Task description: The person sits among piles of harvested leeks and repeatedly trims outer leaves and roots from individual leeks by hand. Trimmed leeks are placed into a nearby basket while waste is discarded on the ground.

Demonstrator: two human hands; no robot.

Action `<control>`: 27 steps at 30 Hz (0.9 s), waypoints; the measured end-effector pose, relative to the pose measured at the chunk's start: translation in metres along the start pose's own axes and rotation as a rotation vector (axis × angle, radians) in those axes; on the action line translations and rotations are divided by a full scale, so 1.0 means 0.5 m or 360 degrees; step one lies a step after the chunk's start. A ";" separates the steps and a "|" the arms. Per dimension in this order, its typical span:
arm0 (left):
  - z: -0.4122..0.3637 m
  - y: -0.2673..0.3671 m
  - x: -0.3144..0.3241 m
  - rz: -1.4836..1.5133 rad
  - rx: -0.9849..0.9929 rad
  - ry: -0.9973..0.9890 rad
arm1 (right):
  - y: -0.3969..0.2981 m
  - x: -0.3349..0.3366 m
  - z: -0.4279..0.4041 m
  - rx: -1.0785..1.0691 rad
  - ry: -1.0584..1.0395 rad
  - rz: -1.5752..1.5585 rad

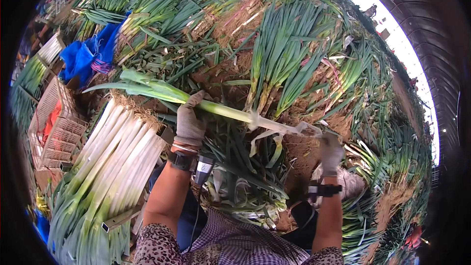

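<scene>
My left hand (190,121), in a knitted work glove, is closed around a large Welsh onion (228,112) where its green leaves meet the white shank. The leaves point to the left and the shank runs out to the right. Thin, translucent outer skin (290,129) is hanging off the shank's right end. My right hand (331,152), also gloved and blurred by motion, grips the far end of that skin. Left of my left hand, a layer of clean white Welsh onions (117,151) lies on a metal-tube rack (119,221), roots at the top.
A plastic basket (57,129) with something red inside stands at the left, near a blue sack (94,53). Unpeeled onion bundles (283,51) cover the ground ahead and to the right. Stripped leaves (243,158) are heaped before me. Another loaded rack (38,64) is at far left.
</scene>
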State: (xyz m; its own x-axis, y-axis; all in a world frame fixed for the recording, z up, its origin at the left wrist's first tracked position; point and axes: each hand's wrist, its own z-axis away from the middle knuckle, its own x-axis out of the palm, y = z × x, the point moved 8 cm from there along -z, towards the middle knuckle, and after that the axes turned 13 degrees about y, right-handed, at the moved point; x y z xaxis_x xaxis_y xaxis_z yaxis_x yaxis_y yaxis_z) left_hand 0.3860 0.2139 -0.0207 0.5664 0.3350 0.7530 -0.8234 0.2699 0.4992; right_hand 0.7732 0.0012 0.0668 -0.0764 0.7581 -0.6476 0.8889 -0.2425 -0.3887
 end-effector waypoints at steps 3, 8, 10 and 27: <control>-0.018 0.005 -0.017 0.0137 -0.0033 0.0053 | 0.222 -0.139 -0.005 0.0472 0.0024 0.0552; 0.001 0.005 -0.005 0.0097 0.0097 0.0093 | -0.183 -0.011 0.036 -0.0576 -0.0214 0.0023; -0.008 -0.021 -0.006 0.0069 0.0055 0.0039 | -0.294 0.079 0.051 -0.0311 -0.0428 -0.0206; 0.010 0.001 0.014 0.0118 0.0049 -0.0164 | 0.256 -0.080 0.002 0.1507 0.0336 -0.0754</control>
State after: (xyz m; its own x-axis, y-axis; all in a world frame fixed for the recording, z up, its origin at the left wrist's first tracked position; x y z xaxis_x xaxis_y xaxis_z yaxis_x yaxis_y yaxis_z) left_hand 0.3892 0.2118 -0.0128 0.4985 0.2578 0.8277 -0.8645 0.2194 0.4523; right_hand 0.8897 -0.0608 0.0424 -0.1608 0.9650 -0.2073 0.0718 -0.1980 -0.9776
